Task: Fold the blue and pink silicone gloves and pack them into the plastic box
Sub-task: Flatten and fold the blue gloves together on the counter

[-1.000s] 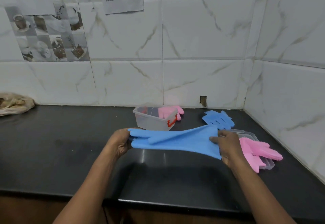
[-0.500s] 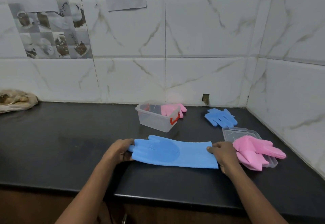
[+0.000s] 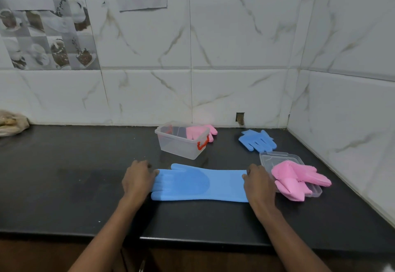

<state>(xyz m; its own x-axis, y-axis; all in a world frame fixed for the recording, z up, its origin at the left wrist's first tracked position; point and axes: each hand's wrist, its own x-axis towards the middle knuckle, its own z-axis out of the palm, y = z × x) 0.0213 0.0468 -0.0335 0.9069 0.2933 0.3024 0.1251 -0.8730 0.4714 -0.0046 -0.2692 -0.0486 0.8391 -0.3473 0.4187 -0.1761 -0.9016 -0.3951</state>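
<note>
on counter (image 3: pixel 64 186), flat blue glove (image 3: pixel 201 183)

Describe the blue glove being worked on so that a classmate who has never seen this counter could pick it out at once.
Start at the black counter and look to its front edge, between the left hand and right hand. There the blue glove lies flat and stretched out, fingers to the left, cuff to the right. Unlike the other blue glove near the back wall, it has hands at both ends.

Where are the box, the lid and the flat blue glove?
box (image 3: pixel 178 147): head view, on its clear front wall.
lid (image 3: pixel 269 158): head view, on its bare back corner.
flat blue glove (image 3: pixel 222 184): head view, on the middle of its sleeve.
</note>
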